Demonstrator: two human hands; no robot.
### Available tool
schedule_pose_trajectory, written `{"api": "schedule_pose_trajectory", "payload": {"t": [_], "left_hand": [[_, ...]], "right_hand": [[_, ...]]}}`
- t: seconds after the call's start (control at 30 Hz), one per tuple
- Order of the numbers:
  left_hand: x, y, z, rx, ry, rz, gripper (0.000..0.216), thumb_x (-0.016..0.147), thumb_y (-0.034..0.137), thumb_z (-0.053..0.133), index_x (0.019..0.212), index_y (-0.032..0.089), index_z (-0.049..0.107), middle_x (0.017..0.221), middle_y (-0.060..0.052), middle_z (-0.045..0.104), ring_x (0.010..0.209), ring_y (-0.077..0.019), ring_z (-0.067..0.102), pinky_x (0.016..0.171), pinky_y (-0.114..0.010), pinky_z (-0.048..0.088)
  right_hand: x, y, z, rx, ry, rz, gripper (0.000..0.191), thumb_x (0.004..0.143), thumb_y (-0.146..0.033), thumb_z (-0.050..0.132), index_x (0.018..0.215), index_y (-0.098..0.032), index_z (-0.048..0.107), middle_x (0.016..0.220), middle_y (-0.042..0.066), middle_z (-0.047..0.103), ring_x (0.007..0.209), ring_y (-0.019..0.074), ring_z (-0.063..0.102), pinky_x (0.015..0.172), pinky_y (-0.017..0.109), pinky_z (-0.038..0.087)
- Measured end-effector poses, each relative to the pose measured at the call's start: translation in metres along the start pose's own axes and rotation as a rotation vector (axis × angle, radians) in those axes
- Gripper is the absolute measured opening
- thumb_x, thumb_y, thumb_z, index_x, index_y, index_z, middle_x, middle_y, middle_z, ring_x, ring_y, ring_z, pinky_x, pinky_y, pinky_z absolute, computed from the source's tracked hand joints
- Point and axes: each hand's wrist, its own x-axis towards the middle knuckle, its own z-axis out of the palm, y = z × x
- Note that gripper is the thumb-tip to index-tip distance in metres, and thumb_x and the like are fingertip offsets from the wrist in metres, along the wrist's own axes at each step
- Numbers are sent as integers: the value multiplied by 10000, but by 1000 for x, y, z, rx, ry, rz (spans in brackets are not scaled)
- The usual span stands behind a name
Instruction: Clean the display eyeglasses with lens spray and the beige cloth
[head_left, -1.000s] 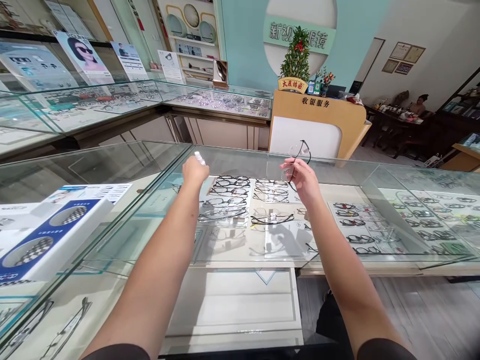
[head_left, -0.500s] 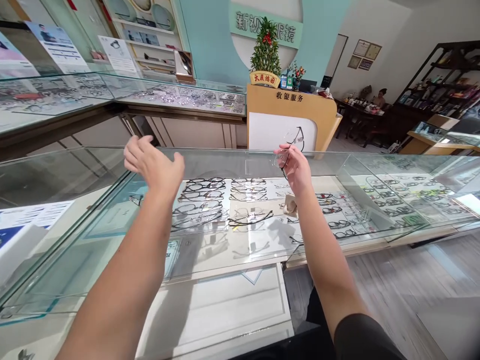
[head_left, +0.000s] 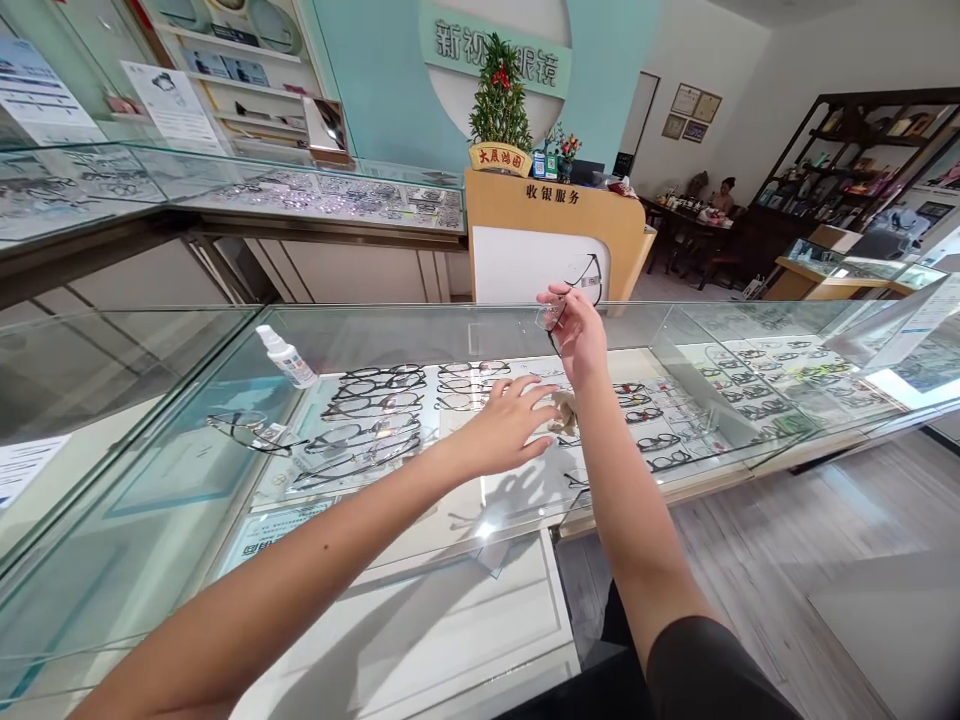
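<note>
My right hand (head_left: 582, 338) is raised above the glass counter, its fingers closed on a pair of eyeglasses (head_left: 553, 317) with dark temples and a small tag. Lower and to the left, my left hand (head_left: 514, 425) reaches across with its fingers spread and nothing in it. Just past its fingertips lies a crumpled beige cloth (head_left: 568, 412), partly covered by my right forearm. On the left part of the counter stands a white spray bottle (head_left: 289, 360). Another pair of eyeglasses (head_left: 255, 432) rests on the glass in front of the bottle.
Rows of eyeglass frames (head_left: 379, 390) lie inside the glass display counter (head_left: 480, 318). More frames (head_left: 757, 385) fill the section at right. Beyond stands a wooden cashier desk (head_left: 480, 215) with a potted plant (head_left: 501, 105). A person (head_left: 722, 197) sits far back.
My left hand has swung from the counter's left side to the right, near the beige cloth. The spray bottle now shows where that hand was. My right hand still holds the eyeglasses.
</note>
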Motion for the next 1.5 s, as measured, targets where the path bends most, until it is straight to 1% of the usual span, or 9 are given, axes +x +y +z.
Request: {"api": "schedule_pose_trajectory", "payload": {"t": [0.2,0.33,0.5,0.67,0.73,0.93,1.1,1.23,1.5], "left_hand": [[38,5,3,-201,-156,-66,237,1004,464,646,960,259,757,1261,-109,798,1418,-441,567,1156,-624,398],[38,-9,-6,-376,158,-219,212,979,413,642,1037,280,797,1172,-93,823,1219,-384,692,1103,-544,466],[13,-50,-47,-623,649,-515,234,836,385,779,1021,246,810,1094,-76,832,896,-282,694,853,-405,519],[-22,-75,-86,-973,839,-578,469,710,294,841,1164,222,750,1125,-60,793,973,-238,720,839,-337,533],[-34,-79,-90,-1169,897,-627,525,654,229,832,1163,233,700,1031,-34,759,883,-204,703,754,-309,524],[-47,-80,-79,-1574,839,-653,291,725,306,819,966,205,692,918,-50,717,777,-190,659,672,-331,562],[-43,-73,-71,-1532,852,-668,459,674,263,950,1072,224,725,915,-2,733,758,-153,656,697,-295,549],[-40,-70,-66,-1488,877,-645,486,715,242,892,1179,213,751,1015,-24,765,798,-154,667,637,-260,509],[-38,-81,-58,-1550,980,-585,285,808,235,804,1075,175,724,1164,-101,783,983,-215,737,788,-321,605]], "right_hand": [[2,0,-4,12,38,18,428,846,-630,801,1084,-281,731,1126,55,816,820,189,640,722,331,537],[2,0,-6,-5,51,-9,404,873,-610,771,1092,-274,729,1127,61,817,828,183,641,742,328,536],[-3,-1,0,-25,67,-29,343,904,-574,724,1071,-274,735,1123,54,812,830,180,636,748,328,515],[-12,-1,15,20,10,20,275,879,-496,740,1021,-262,766,1061,45,820,804,173,600,746,323,480],[-16,0,19,-3,-32,40,278,885,-504,736,1020,-264,772,1060,49,822,820,183,604,756,333,478],[-24,4,27,-66,-147,81,280,910,-512,734,1026,-264,796,1060,59,824,811,192,606,789,356,485],[-34,8,40,-85,-239,89,257,916,-509,736,991,-276,815,1050,68,823,948,231,671,837,361,525],[-43,9,50,-63,-356,76,260,949,-511,750,1038,-286,843,1065,58,823,1056,252,715,1032,411,545],[-48,11,53,-79,-422,70,294,957,-557,774,1042,-285,847,1086,51,815,1149,271,727,1146,444,516]]}}
